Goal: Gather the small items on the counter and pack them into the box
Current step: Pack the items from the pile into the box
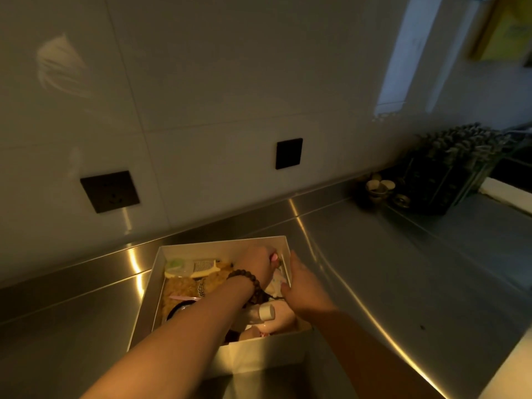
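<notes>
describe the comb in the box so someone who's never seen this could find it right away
Start at the open white box on the steel counter, just below the tiled wall. Look in its far left corner, left of the left hand reaching in. The comb lies there: pale yellow, flat, with a row of fine straight teeth, unlike the round green-and-white item beside it and the fuzzy tan material below it.
</notes>
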A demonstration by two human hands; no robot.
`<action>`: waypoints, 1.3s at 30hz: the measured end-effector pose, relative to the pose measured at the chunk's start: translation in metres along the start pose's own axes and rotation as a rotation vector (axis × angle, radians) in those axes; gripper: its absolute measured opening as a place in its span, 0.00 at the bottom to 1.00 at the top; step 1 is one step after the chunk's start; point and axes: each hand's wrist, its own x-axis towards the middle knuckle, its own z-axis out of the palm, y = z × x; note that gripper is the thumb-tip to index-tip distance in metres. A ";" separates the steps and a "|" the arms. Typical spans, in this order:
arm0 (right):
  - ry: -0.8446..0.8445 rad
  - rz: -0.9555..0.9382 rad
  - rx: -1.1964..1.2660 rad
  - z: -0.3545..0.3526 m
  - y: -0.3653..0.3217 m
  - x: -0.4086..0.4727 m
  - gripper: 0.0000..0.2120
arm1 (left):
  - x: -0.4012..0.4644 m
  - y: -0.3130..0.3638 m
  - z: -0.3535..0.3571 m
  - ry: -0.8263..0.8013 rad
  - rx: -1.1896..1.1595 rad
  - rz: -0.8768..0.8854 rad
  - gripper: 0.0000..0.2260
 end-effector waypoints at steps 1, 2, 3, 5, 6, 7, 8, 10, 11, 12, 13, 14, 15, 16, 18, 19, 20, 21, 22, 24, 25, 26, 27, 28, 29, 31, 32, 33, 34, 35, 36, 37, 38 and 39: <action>0.005 -0.004 0.014 0.000 0.000 -0.001 0.32 | -0.001 0.000 0.001 -0.015 -0.002 -0.001 0.06; 0.008 -0.008 0.020 0.000 0.000 -0.001 0.31 | -0.001 -0.001 0.002 -0.033 -0.014 -0.004 0.06; 0.007 -0.011 0.016 -0.001 0.000 -0.002 0.31 | -0.001 -0.001 0.001 -0.056 -0.041 -0.011 0.06; 0.005 -0.026 0.010 -0.002 0.001 -0.003 0.30 | -0.004 -0.003 -0.004 -0.094 -0.102 -0.025 0.09; 0.005 -0.032 0.019 -0.003 0.000 -0.004 0.30 | -0.006 -0.005 -0.007 -0.099 -0.124 -0.026 0.12; 0.005 -0.034 0.028 -0.004 0.000 -0.005 0.29 | -0.008 -0.007 -0.012 -0.095 -0.144 -0.029 0.16; 0.003 -0.029 0.030 -0.004 -0.002 -0.005 0.30 | -0.013 -0.009 -0.017 -0.089 -0.162 -0.034 0.21; -0.015 -0.008 0.020 -0.005 -0.004 -0.007 0.33 | -0.024 -0.013 -0.028 -0.080 -0.171 -0.037 0.29; -0.025 0.007 0.015 -0.006 -0.006 -0.008 0.34 | -0.030 -0.016 -0.034 -0.086 -0.156 -0.032 0.32; -0.037 0.021 0.011 -0.008 -0.007 -0.009 0.34 | -0.037 -0.020 -0.039 -0.097 -0.128 -0.025 0.35; -0.050 0.025 -0.001 -0.009 -0.008 -0.010 0.35 | -0.044 -0.024 -0.045 -0.101 -0.097 -0.019 0.37; -0.066 0.019 -0.019 -0.010 -0.009 -0.013 0.36 | -0.052 -0.029 -0.051 -0.094 -0.073 -0.023 0.39; -0.081 0.009 -0.035 -0.010 -0.008 -0.015 0.38 | -0.059 -0.035 -0.059 -0.076 -0.059 -0.033 0.39; -0.089 0.003 -0.042 -0.010 -0.008 -0.018 0.38 | -0.066 -0.041 -0.067 -0.054 -0.050 -0.045 0.39; -0.092 -0.005 -0.048 -0.010 -0.007 -0.024 0.39 | -0.082 -0.055 -0.081 -0.009 -0.032 -0.068 0.39; -0.097 -0.011 -0.043 -0.010 -0.006 -0.027 0.39 | -0.090 -0.062 -0.088 0.010 -0.024 -0.085 0.39; -0.105 -0.021 -0.033 -0.010 -0.005 -0.029 0.40 | -0.098 -0.070 -0.093 0.022 -0.023 -0.109 0.38; -0.116 -0.032 -0.023 -0.010 -0.004 -0.030 0.40 | -0.106 -0.077 -0.098 0.026 -0.031 -0.141 0.38; -0.127 -0.043 -0.012 -0.011 -0.004 -0.032 0.40 | -0.113 -0.086 -0.101 0.021 -0.040 -0.178 0.39; -0.144 -0.059 0.025 -0.011 -0.003 -0.034 0.41 | -0.126 -0.103 -0.105 -0.014 -0.063 -0.268 0.43; -0.150 -0.063 0.048 -0.011 -0.003 -0.035 0.41 | -0.132 -0.111 -0.106 -0.028 -0.095 -0.311 0.47; -0.152 -0.068 0.070 -0.011 -0.002 -0.035 0.41 | -0.137 -0.116 -0.104 -0.038 -0.153 -0.343 0.49; -0.154 -0.073 0.088 -0.011 -0.002 -0.035 0.42 | -0.141 -0.120 -0.103 -0.045 -0.241 -0.365 0.51; -0.158 -0.081 0.102 -0.011 -0.001 -0.035 0.41 | -0.145 -0.123 -0.101 -0.044 -0.362 -0.370 0.51; -0.164 -0.091 0.116 -0.011 -0.001 -0.034 0.41 | -0.149 -0.123 -0.100 -0.039 -0.493 -0.366 0.49; -0.176 -0.097 0.141 -0.010 0.001 -0.030 0.39 | -0.153 -0.119 -0.099 -0.029 -0.654 -0.368 0.43; -0.177 -0.088 0.157 -0.009 0.002 -0.027 0.38 | -0.153 -0.119 -0.098 -0.017 -0.709 -0.381 0.43; -0.174 -0.077 0.174 -0.008 0.003 -0.025 0.37 | -0.152 -0.120 -0.096 0.003 -0.760 -0.408 0.45; -0.168 -0.074 0.189 -0.006 0.005 -0.022 0.36 | -0.150 -0.121 -0.095 0.026 -0.804 -0.448 0.48; -0.164 -0.075 0.204 -0.004 0.007 -0.019 0.34 | -0.148 -0.124 -0.093 0.042 -0.831 -0.484 0.50; -0.163 -0.073 0.225 -0.002 0.009 -0.016 0.34 | -0.147 -0.126 -0.091 0.050 -0.851 -0.502 0.50; -0.161 -0.068 0.258 0.000 0.010 -0.013 0.34 | -0.147 -0.126 -0.090 0.052 -0.859 -0.512 0.50; -0.157 -0.059 0.299 0.001 0.012 -0.010 0.34 | -0.146 -0.126 -0.089 0.057 -0.862 -0.521 0.48; -0.153 -0.047 0.352 0.003 0.014 -0.007 0.35 | -0.146 -0.125 -0.089 0.062 -0.873 -0.533 0.47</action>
